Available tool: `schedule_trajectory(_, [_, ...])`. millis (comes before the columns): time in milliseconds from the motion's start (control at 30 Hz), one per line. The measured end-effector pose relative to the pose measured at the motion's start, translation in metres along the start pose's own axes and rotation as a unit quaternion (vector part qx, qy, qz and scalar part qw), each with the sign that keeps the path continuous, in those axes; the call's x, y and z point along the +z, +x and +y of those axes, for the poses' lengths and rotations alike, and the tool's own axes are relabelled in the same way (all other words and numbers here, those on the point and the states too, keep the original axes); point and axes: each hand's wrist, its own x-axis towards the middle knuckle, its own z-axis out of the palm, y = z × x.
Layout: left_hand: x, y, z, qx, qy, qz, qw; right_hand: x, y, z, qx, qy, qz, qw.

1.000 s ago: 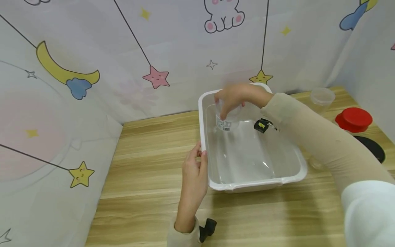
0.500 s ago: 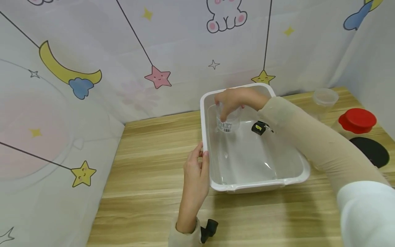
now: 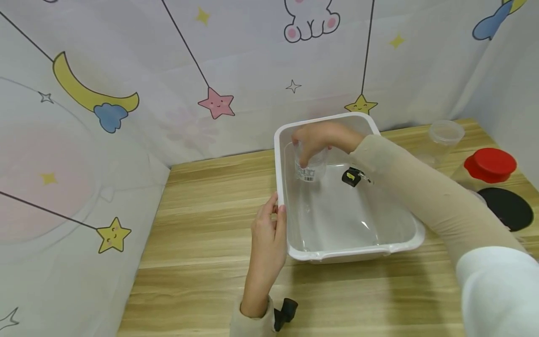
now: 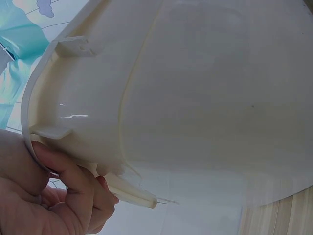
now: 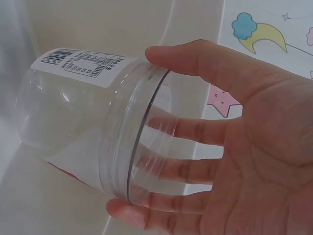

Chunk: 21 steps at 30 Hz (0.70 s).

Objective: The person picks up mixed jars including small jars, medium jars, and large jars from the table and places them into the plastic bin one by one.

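Note:
A white plastic basin [image 3: 337,210] stands on the wooden table. At its left side the left hand [image 3: 268,234] grips the rim, thumb on top; in the left wrist view that hand [image 4: 68,191] has its fingers curled under the rim. Inside the basin's back left corner the right hand [image 3: 316,140] holds a clear jar [image 3: 309,173] from above. The right wrist view shows the jar [image 5: 73,117] with a printed label, the right hand's [image 5: 244,132] thumb and fingers round its rim. A black object with a yellow mark [image 3: 351,176] lies in the basin near the jar.
Right of the basin are a clear container [image 3: 446,133], a container with a red lid [image 3: 490,164] and a black round item [image 3: 507,208]. A black object [image 3: 286,312] is beside the left sleeve. A patterned cloth [image 3: 252,61] hangs behind.
The head view has shifted slightly. The black object in the basin sits a little further left relative to the basin. Both hands keep their holds on the jar and the rim.

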Motion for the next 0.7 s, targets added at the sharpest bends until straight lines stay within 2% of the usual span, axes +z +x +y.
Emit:
schedule_trajectory(133, [0.000, 0.000, 0.000, 0.003, 0.000, 0.001, 1.0000, 0.003, 0.003, 0.000, 0.001, -0.005, 0.005, 1.0000])
schedule_trajectory(400, [0.000, 0.001, 0.001, -0.009, 0.005, -0.002, 0.9999, 0.009, 0.007, 0.000, 0.003, 0.014, 0.010, 0.9998])
schedule_trajectory(700, [0.000, 0.001, 0.000, -0.003, 0.007, 0.002, 1.0000, 0.017, 0.013, -0.002, -0.001, 0.008, 0.012, 0.9999])
